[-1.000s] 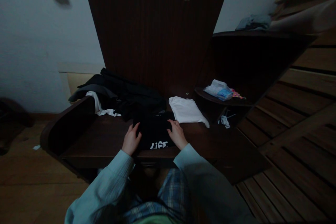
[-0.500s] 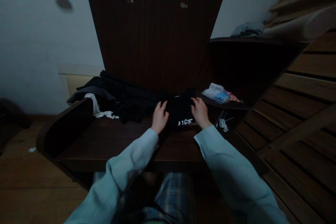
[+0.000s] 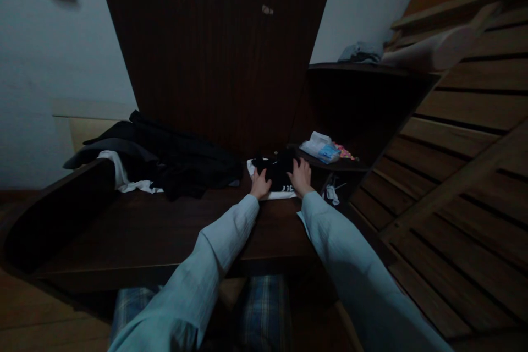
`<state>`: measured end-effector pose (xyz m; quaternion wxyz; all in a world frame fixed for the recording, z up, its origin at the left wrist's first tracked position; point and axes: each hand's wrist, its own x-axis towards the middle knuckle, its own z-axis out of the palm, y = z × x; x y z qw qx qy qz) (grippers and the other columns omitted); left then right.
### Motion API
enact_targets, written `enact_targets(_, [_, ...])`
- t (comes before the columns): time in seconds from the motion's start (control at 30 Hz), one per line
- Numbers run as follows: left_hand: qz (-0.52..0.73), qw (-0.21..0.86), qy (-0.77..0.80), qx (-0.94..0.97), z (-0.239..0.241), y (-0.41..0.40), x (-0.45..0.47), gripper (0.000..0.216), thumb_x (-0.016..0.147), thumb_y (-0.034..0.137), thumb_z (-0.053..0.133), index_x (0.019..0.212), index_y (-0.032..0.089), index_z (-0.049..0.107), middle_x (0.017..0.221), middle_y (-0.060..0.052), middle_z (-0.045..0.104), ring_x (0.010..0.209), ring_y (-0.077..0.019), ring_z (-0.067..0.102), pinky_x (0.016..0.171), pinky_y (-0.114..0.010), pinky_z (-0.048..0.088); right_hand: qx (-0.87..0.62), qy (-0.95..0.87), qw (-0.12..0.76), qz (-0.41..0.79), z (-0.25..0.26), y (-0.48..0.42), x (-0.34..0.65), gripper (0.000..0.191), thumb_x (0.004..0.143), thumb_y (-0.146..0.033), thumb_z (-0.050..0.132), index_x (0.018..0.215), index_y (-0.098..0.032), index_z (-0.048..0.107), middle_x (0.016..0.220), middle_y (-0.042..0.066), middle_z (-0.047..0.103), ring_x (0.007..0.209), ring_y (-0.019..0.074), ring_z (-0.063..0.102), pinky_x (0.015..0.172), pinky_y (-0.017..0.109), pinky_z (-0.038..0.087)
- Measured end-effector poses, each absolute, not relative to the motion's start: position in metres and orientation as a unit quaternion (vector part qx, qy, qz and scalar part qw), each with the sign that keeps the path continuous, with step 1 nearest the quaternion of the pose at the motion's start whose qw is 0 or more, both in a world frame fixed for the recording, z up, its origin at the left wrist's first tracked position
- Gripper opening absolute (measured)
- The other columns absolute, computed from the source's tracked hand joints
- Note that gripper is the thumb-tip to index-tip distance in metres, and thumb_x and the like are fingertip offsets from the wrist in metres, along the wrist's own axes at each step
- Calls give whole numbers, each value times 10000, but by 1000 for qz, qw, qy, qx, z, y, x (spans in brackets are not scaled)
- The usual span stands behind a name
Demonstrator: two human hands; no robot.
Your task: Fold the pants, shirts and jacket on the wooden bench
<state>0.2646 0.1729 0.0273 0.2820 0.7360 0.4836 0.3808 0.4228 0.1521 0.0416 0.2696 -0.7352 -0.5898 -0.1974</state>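
Observation:
A folded black garment point(image 3: 278, 173) with white lettering lies on top of a folded white garment point(image 3: 252, 166) at the back of a dark wooden desk point(image 3: 157, 231). My left hand point(image 3: 259, 184) rests on the black garment's left side, fingers curled over its edge. My right hand point(image 3: 301, 177) presses on its right side, fingers flat and close together. Both arms wear pale blue sleeves and stretch forward.
A heap of dark and white clothes point(image 3: 157, 157) sits at the desk's back left. A small shelf holds a plastic-wrapped packet point(image 3: 320, 148). A tall dark wardrobe point(image 3: 214, 49) stands behind. Wooden slats point(image 3: 457, 176) rise at the right.
Both hands carried the folded black garment from the desk's front edge to the back right and set it down onto the folded white garment.

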Motion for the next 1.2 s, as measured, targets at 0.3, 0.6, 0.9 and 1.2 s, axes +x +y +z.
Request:
enact_targets(0.3, [430, 72, 418, 797, 4, 168, 196, 471, 788, 246, 445, 1237, 119, 381, 1338, -171, 327, 1253, -244, 267, 1015, -422, 238, -753, -565, 317, -113, -6, 153, 385, 299, 808, -244, 395, 986, -107, 591, 1091, 173, 546, 1057, 243, 450, 920, 447, 277])
enact_targets(0.6, [385, -15, 548, 742, 11, 198, 71, 470, 663, 226, 623, 1117, 181, 507, 1314, -137, 395, 1241, -295, 281, 995, -510, 189, -603, -531, 591, -75, -3, 140, 309, 295, 717, -129, 327, 963, -142, 491, 955, 101, 514, 871, 165, 501, 815, 314, 398])
enact_targets(0.9, [584, 124, 513, 616, 11, 207, 52, 161, 766, 242, 460, 823, 155, 584, 959, -84, 608, 968, -192, 529, 905, -330, 377, -581, -556, 579, 136, -12, 143, 251, 245, 723, -186, 373, 954, -186, 453, 784, 7, 534, 659, 123, 540, 678, 274, 453])
enact_targets(1.2, [657, 399, 429, 474, 17, 198, 23, 463, 875, 369, 159, 997, 168, 558, 975, -78, 633, 948, -176, 569, 823, -345, 460, -517, -476, 560, 438, -15, 149, 246, 166, 724, -287, 494, 845, -195, 427, 656, -26, 541, 480, 96, 556, 509, 228, 464])
